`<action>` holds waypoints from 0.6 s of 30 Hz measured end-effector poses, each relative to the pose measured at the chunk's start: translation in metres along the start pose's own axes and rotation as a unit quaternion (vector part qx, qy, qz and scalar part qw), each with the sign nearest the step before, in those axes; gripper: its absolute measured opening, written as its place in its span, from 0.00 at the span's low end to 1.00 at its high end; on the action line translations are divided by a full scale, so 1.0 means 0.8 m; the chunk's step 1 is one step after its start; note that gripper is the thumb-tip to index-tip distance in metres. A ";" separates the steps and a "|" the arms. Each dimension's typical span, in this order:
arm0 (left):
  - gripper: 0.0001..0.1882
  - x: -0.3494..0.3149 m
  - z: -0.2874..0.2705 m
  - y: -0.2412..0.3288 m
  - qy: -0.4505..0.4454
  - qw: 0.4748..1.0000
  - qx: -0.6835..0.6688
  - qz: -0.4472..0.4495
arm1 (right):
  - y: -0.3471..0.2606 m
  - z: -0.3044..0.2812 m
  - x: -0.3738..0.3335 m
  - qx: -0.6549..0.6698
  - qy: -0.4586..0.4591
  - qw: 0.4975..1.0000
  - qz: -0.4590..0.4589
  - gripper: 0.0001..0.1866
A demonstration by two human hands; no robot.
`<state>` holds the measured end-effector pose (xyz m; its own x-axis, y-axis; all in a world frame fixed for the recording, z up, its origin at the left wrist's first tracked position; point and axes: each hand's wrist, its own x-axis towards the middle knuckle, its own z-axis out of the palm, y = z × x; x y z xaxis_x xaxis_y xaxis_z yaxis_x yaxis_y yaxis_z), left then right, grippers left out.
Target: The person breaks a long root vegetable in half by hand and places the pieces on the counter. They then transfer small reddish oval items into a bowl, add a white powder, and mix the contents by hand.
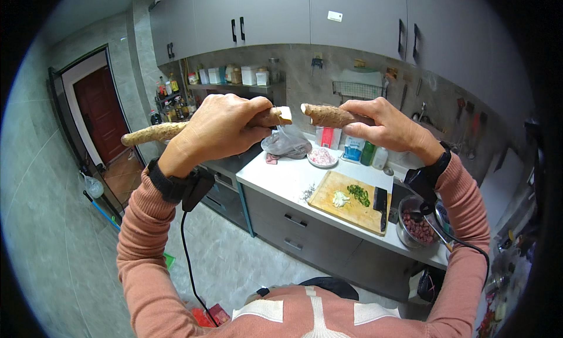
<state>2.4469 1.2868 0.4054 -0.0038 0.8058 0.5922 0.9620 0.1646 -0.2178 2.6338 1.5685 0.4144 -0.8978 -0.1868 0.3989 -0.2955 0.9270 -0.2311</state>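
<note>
To keep both pale ends (pixel 285 114) in view, hold long root piece (pixel 153 132) clamped in left grip (pixel 221 127), second root piece (pixel 328 115) clamped in right grip (pixel 388 127), apart, steady, higher than the desk (pixel 272 179).

Logged from my remote station: cabinets (pixel 358 36), overhead, grey, black handles (pixel 242 29); back wall (pixel 300 74), grey; shelf (pixel 246 86), wall-mounted; table (pixel 258 172), white-topped; drawers (pixel 272 212), dark grey, beneath it; floor (pixel 246 262), pale grey, marbled; side wall (pixel 56 238), grey-tiled, at my left; door (pixel 101 112), red-brown, beyond a doorway, brown flooring (pixel 122 176) before it. Light, I note: brightest on the table.
</note>
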 end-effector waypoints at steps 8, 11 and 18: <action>0.16 -0.026 0.089 -0.011 -0.028 0.987 -0.144 -0.062 | 0.038 0.069 -0.064 0.121 0.043 0.986 0.102 0.20; 0.18 -0.049 0.155 -0.003 -0.054 0.984 -0.157 -0.063 | 0.048 0.111 -0.100 0.250 0.051 0.951 0.174 0.19; 0.10 -0.101 0.319 0.016 -0.139 0.979 -0.147 -0.014 | 0.057 0.197 -0.170 0.350 0.062 0.887 0.294 0.17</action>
<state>2.3897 1.3686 0.1568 -0.0666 0.9337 0.3518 0.9973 0.0514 0.0523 2.6913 1.5848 0.2097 -0.9338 0.3396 0.1125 0.0415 0.4152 -0.9088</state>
